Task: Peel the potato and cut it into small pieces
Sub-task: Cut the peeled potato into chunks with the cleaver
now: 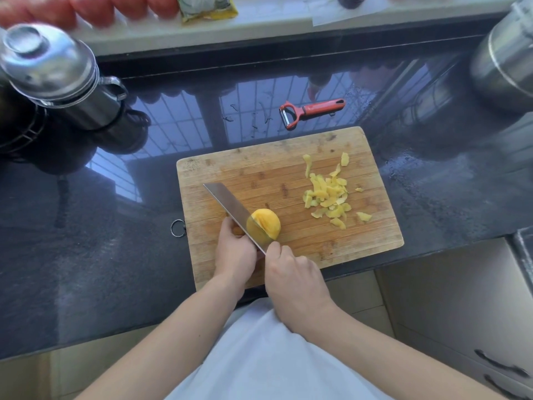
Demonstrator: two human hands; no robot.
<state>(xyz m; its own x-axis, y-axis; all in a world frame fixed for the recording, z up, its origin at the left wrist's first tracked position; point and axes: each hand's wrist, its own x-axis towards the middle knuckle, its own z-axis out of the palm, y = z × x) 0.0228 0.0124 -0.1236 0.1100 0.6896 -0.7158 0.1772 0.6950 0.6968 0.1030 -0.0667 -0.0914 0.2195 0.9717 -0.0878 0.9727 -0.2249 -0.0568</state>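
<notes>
On the wooden cutting board (259, 171) the peeled potato (266, 223) sits near the front edge with the wide knife (230, 207) sunk into it, the right hand (294, 274) gripping the handle and the left hand (235, 252) holding the potato's left side. A heap of yellow peelings (331, 194) lies to the right on the board. Beyond the board a red peeler (310, 111) rests on the glossy dark counter (86, 241), with steel pots (60, 73) stacked at the far left.

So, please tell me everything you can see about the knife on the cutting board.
The knife has a broad, flat, silver blade like a cleaver. The right hand grips its handle, which is hidden. The blade runs diagonally up-left and its edge is sunk into the peeled yellow potato, which the left hand steadies.
</notes>
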